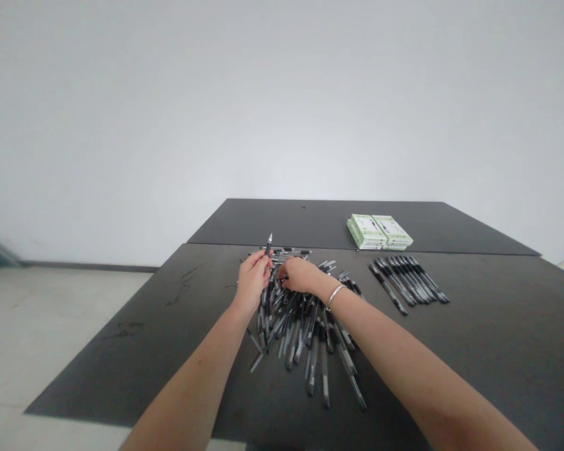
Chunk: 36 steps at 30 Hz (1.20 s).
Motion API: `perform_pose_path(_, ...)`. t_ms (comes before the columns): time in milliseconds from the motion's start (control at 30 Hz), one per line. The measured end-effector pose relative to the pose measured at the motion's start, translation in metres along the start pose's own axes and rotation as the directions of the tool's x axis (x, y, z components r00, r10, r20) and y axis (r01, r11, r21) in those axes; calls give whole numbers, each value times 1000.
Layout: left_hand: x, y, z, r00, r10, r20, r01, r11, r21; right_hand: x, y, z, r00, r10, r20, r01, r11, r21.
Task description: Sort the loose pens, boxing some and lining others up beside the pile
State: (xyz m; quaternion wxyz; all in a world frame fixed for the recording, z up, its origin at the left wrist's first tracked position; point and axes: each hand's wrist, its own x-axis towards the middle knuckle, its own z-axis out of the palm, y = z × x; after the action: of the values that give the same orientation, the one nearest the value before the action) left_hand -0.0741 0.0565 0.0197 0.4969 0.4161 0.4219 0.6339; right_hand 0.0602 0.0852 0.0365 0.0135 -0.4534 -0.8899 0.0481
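My left hand (254, 279) is closed around an uncapped pen (269, 244), its pale tip pointing up and away from me. Below and between both hands spreads a loose heap of black and clear pens (301, 332), lying at many angles. My right hand (298, 275), with a silver bangle at the wrist, reaches down into the far part of the heap. Its fingers are bent and pressed together among the pens; what they grip, if anything, is hidden.
To the right lies a neat row of capped pens (408, 279), side by side. Behind it, green and white boxes (378, 232) are stacked on the far dark table (272, 219). A seam divides the far table from the near one (169, 338). A white wall rises behind.
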Motion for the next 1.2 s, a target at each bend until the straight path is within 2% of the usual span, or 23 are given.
perform_pose_path(367, -2, 0, 1, 1000, -13, -8, 13, 1000, 3, -2, 0, 10, 991, -128, -42, 128, 992, 14)
perform_pose_path(733, -1, -1, 1, 1000, -21, 3, 21, 1000, 6, 0, 13, 12, 970, -235, -60, 241, 961, 138)
perform_pose_path(833, -2, -1, 0, 1000, -19, 17, 19, 1000, 5, -2, 17, 10, 974, -197, -115, 218, 952, 216)
perform_pose_path(967, -3, -1, 1, 998, -32, 57, 31, 999, 12, -16, 25, 12, 977, -87, -196, 158, 910, 383)
perform_pose_path(1133, -10, -3, 6, 984, -75, 164, 69, 997, 41, -49, 36, 20, 981, 0, -192, 116, 797, 592)
perform_pose_path(1200, -15, -5, 10, 969, -100, 225, 88, 994, 63, -64, 38, 21, 984, 46, -170, 88, 708, 701)
